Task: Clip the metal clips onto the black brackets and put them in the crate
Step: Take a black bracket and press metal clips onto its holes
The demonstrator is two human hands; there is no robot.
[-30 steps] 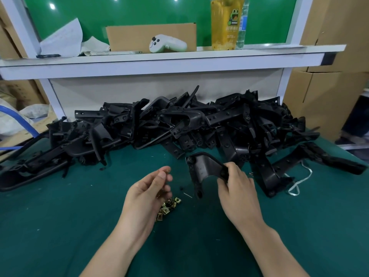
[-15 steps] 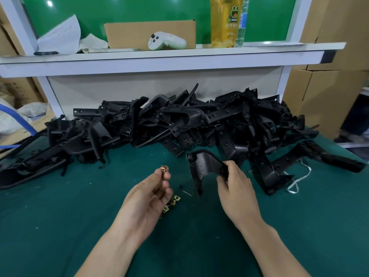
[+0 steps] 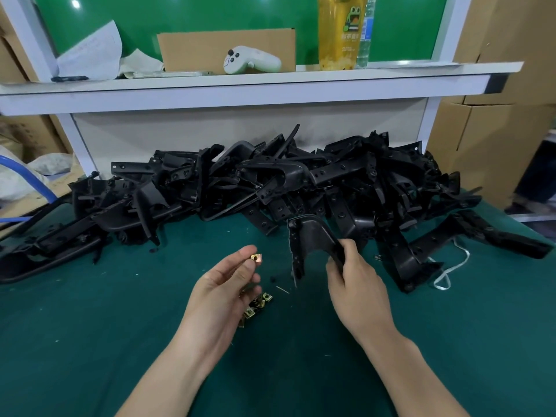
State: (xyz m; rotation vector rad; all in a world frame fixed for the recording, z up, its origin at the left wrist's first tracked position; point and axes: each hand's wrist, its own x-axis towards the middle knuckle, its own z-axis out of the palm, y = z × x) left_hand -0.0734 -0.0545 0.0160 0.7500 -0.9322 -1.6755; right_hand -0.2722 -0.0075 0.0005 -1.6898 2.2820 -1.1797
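The left hand [image 3: 221,291] pinches a brass metal clip [image 3: 256,257] at its fingertips while the right hand [image 3: 356,284] grips a black bracket [image 3: 311,239] above the bench [image 3: 90,326].

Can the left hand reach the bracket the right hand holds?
Probably yes: the left hand pinches a clip, and nothing stands between it and the bracket gripped by the right hand.

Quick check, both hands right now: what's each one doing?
Left hand: pinching a metal clip at its fingertips.
Right hand: gripping a black bracket, held upright above the table.
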